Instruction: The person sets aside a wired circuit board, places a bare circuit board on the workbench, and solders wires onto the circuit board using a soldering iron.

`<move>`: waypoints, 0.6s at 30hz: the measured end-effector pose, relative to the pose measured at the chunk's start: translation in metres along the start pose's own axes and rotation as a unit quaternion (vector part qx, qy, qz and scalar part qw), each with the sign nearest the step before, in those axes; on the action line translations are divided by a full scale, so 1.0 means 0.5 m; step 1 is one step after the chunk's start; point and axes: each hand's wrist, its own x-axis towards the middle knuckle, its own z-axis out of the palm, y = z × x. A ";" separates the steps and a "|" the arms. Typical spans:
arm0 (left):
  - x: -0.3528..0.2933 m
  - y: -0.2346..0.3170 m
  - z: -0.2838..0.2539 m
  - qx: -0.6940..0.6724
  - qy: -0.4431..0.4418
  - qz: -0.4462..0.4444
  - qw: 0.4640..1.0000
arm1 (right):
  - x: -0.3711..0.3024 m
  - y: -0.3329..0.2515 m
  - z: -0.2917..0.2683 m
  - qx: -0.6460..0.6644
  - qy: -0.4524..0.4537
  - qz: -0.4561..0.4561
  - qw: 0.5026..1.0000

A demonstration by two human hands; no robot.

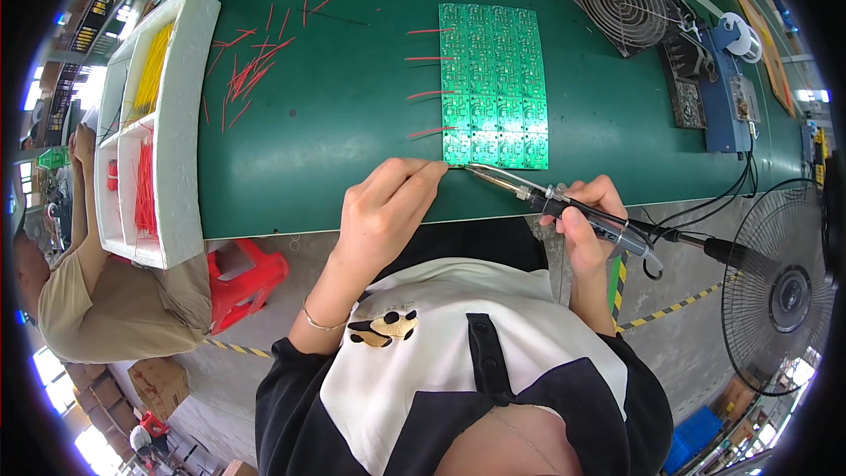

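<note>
Inspected: the green bench (352, 123), with a white compartmented tray (181, 141) at its left end holding yellow wires (157, 70) and red wires (145, 194). The green circuit board panel (495, 88) lies flat, its lower end near the bench's front edge. The soldering iron (551, 203) is gripped in the curled fingers of the right hand (586, 220), tip at the panel's lower left corner. The left hand (383, 207) has its fingertips pressed together just beside that corner; what they pinch cannot be made out. Four thin red leads (429, 59) cross the panel's left edge. Risk: fingertips sit so near the presumably hot tip that a small slip could burn them. The panel shows no clamp; a nudge could shift it and spoil a joint
</note>
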 end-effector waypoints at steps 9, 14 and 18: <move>0.004 0.005 -0.003 -0.001 -0.007 -0.004 1.000 | 0.000 0.003 -0.002 -0.009 -0.002 -0.002 1.000; 0.004 0.004 -0.002 -0.001 -0.004 0.002 1.000 | 0.003 0.001 0.002 -0.028 0.005 -0.005 1.000; 0.003 0.005 -0.004 0.000 -0.006 0.006 1.000 | 0.004 -0.005 0.007 -0.036 0.020 0.012 0.999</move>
